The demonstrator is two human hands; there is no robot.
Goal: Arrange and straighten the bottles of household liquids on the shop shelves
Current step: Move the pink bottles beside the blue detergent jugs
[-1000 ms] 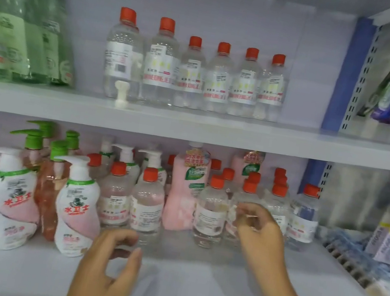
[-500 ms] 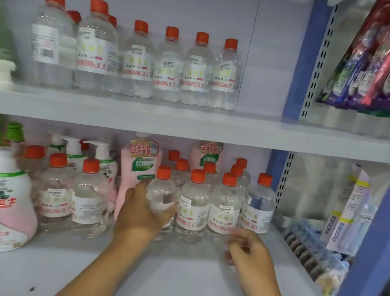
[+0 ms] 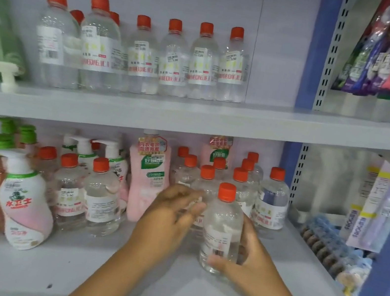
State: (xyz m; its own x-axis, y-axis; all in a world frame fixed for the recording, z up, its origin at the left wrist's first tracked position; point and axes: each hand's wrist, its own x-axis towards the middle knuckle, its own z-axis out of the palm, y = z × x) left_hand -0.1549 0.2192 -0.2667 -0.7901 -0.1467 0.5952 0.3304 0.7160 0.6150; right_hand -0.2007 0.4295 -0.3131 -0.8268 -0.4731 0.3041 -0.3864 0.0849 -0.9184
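Fingers of your right hand (image 3: pixel 255 260) curl round the clear bottle (image 3: pixel 221 233), standing near the front of the lower shelf (image 3: pixel 114 272); your left hand (image 3: pixel 171 216), fingers loosely spread, sits just left of it.

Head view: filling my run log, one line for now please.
right hand grips clear bottle | left hand beside it | lower shelf
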